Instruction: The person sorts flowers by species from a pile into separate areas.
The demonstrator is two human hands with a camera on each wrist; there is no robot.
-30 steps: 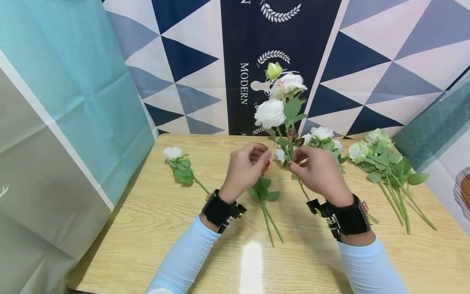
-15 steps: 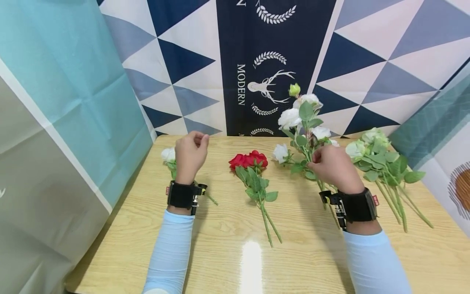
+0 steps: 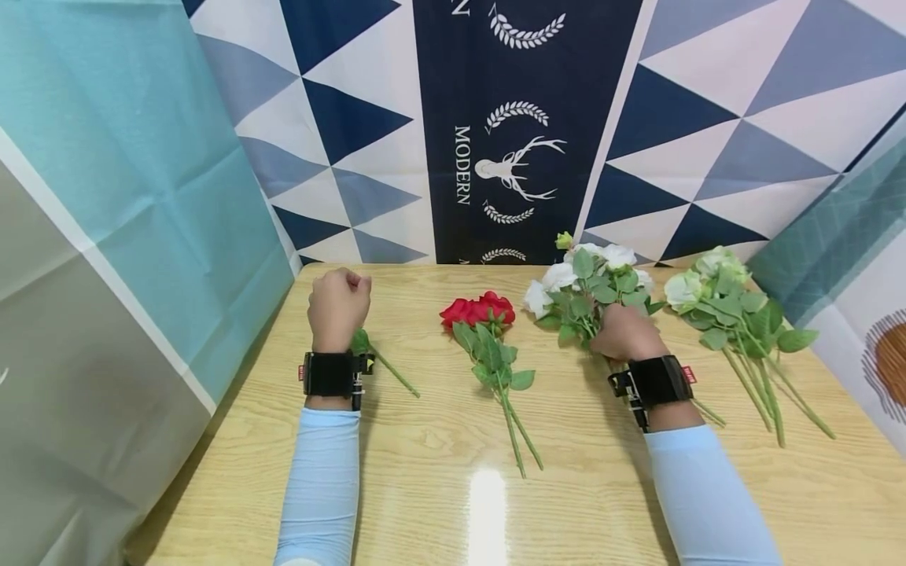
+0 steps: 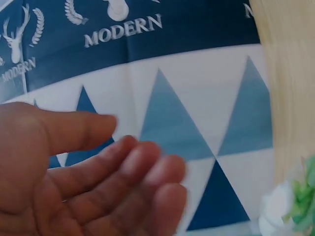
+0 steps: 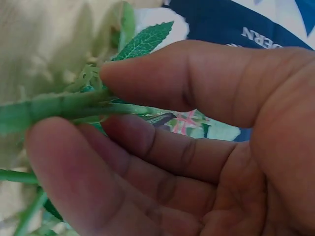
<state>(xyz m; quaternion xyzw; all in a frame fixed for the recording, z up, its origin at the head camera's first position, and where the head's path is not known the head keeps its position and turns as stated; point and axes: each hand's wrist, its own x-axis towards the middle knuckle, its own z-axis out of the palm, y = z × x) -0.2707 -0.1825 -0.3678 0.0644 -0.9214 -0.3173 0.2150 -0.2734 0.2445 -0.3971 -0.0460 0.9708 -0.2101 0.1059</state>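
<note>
My right hand (image 3: pixel 630 334) pinches the green stem (image 5: pixel 49 108) of a white rose spray (image 3: pixel 559 276) with a pale green bud. The spray lies over a bunch of other white roses (image 3: pixel 619 255) near the back of the table. In the right wrist view, thumb and fingers meet around the stem just below the leaves. My left hand (image 3: pixel 338 310) is raised at the left with loosely curled fingers and nothing in them. Below it in the head view, a single white rose shows its leaf (image 3: pixel 360 341) and stem; its bloom is hidden by the hand.
Red roses (image 3: pixel 480 311) with crossed stems lie mid-table. To the right rests a bunch of pale green-white roses (image 3: pixel 715 281), stems pointing to the front. A patterned cloth (image 3: pixel 495 94) hangs behind the wooden table (image 3: pixel 425 472), and a teal and grey sheet (image 3: pixel 141 196) borders its left side.
My right hand has lowered the rose spray to the right onto the white roses. My left hand has come away from the spray and moved left, uncovering the red roses.
</note>
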